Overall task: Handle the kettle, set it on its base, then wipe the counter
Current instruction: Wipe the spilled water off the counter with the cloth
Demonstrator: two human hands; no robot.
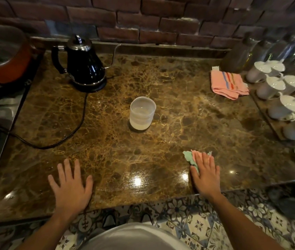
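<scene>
A black gooseneck kettle [82, 64] stands upright on its round base [92, 85] at the back left of the brown marble counter [161, 87]. Its power cord [67, 130] loops across the counter to the left. My right hand [205, 175] lies flat on a small green and pink cloth [190, 157] near the counter's front edge, pressing it to the marble. My left hand [71, 183] rests flat on the counter at the front left, fingers spread, holding nothing.
A translucent plastic cup [142, 112] stands mid-counter. A folded pink striped towel [228, 84] lies at the back right, beside stacked white cups [283, 98] and glass bottles [240, 55]. An orange pot [4, 56] sits on the stove at left. A brick wall runs behind.
</scene>
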